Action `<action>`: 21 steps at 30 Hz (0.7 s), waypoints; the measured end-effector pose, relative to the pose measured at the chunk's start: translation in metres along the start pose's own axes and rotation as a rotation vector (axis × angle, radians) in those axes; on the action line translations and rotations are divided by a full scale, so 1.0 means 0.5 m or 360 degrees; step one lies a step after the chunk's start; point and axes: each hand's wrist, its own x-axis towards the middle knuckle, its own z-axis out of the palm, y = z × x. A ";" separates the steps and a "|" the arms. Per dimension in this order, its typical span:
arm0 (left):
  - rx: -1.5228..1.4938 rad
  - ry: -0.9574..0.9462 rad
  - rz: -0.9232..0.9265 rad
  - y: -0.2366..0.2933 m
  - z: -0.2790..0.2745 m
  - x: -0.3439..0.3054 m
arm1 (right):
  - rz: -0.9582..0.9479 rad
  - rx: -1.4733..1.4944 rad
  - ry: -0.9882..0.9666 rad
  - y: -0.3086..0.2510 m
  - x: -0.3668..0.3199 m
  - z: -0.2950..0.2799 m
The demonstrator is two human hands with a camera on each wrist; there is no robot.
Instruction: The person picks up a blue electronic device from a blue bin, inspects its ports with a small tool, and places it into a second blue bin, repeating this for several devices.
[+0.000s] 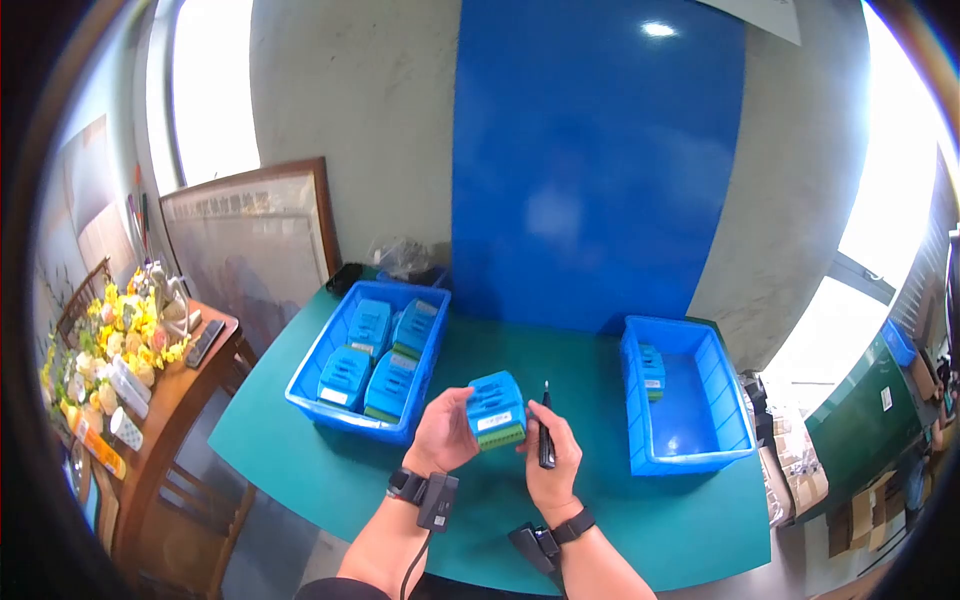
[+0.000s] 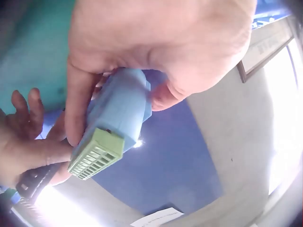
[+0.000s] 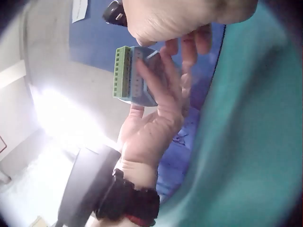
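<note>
Above the middle of the green table, the left hand [image 1: 446, 430] grips a blue module [image 1: 492, 402] with a green terminal strip [image 1: 501, 437] along its lower edge. In the left wrist view, that hand's thumb and fingers hold the module [image 2: 118, 104] from both sides. The right hand [image 1: 555, 462] holds a black pen-like tool [image 1: 546, 446], its tip upward, just right of the module. In the right wrist view, the tool's black end [image 3: 115, 13] shows beside the right hand [image 3: 189, 16], with the left hand [image 3: 151, 130] around the module beyond.
A blue bin [image 1: 427, 395] with several blue modules stands on the left of the green table [image 1: 265, 440]. Another blue bin [image 1: 690, 465] on the right has a module [image 1: 652, 372] at its left side. Flowers [image 1: 130, 335] are on a wooden table further left.
</note>
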 end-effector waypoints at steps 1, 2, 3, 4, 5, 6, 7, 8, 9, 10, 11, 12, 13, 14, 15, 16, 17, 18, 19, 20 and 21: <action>-0.0029 0.0016 -0.0008 0.004 -0.010 -0.006 | 0.0011 0.0020 -0.0031 -0.009 -0.001 0.002; -0.0056 0.0024 -0.0012 0.008 -0.019 -0.009 | 0.0007 0.0052 -0.0054 -0.019 -0.001 0.003; -0.0081 0.0025 -0.0019 0.013 -0.020 -0.008 | -0.0049 0.0036 -0.0073 -0.025 -0.004 0.000; -0.0072 -0.0021 -0.0012 0.018 -0.011 -0.014 | -0.0110 0.0018 -0.0087 -0.029 -0.005 -0.006; -0.0130 -0.0040 -0.0023 0.021 -0.005 -0.017 | -0.0174 0.0001 -0.0098 -0.031 -0.006 -0.010; -0.0186 -0.0063 -0.0034 0.024 -0.001 -0.017 | -0.0284 -0.0021 -0.0068 -0.033 -0.006 -0.014; -0.0245 -0.0085 -0.0047 0.022 -0.001 -0.015 | -0.0295 0.0014 -0.0033 -0.030 -0.015 -0.020; -0.0270 -0.0093 -0.0051 0.017 -0.006 -0.013 | -0.0309 0.0053 -0.0010 -0.026 -0.027 -0.029; -0.0291 -0.0098 -0.0044 0.016 -0.013 -0.011 | -0.0327 0.0102 0.0006 -0.025 -0.033 -0.032; -0.0307 -0.0101 -0.0041 0.015 -0.020 -0.010 | -0.0292 0.0008 0.0042 -0.037 -0.037 -0.031; -0.0311 -0.0051 -0.0037 0.014 -0.027 -0.007 | -0.0355 -0.0075 0.0033 -0.036 -0.040 -0.026; -0.0316 0.0000 -0.0044 0.010 -0.033 -0.004 | -0.0413 -0.0165 0.0030 -0.033 -0.045 -0.025; -0.0321 0.0049 -0.0058 0.006 -0.033 -0.002 | -0.0469 -0.0258 0.0031 -0.027 -0.050 -0.023; -0.0281 0.0098 -0.0044 0.004 -0.030 -0.003 | -0.0520 -0.0234 0.0176 -0.008 -0.053 -0.013; -0.0289 0.0097 -0.0045 0.000 -0.032 -0.001 | -0.0542 -0.0203 0.0124 -0.015 -0.050 -0.012; -0.0293 0.0096 -0.0044 -0.002 -0.037 0.001 | -0.0520 -0.0210 0.0118 -0.013 -0.052 -0.012; -0.0296 0.0096 -0.0042 -0.002 -0.040 0.002 | -0.0499 -0.0214 0.0112 -0.010 -0.052 -0.011; -0.0284 0.0069 -0.0053 0.000 -0.038 -0.001 | -0.0473 -0.0212 0.0104 -0.009 -0.052 -0.011; -0.0307 0.0085 -0.0039 -0.002 -0.039 -0.003 | -0.0442 -0.0214 0.0094 -0.009 -0.054 -0.011; -0.0329 0.0096 -0.0025 -0.003 -0.039 -0.003 | -0.0414 -0.0215 0.0086 -0.009 -0.054 -0.012; -0.0350 0.0106 -0.0010 -0.005 -0.038 -0.003 | -0.0389 -0.0232 0.0071 -0.009 -0.056 -0.013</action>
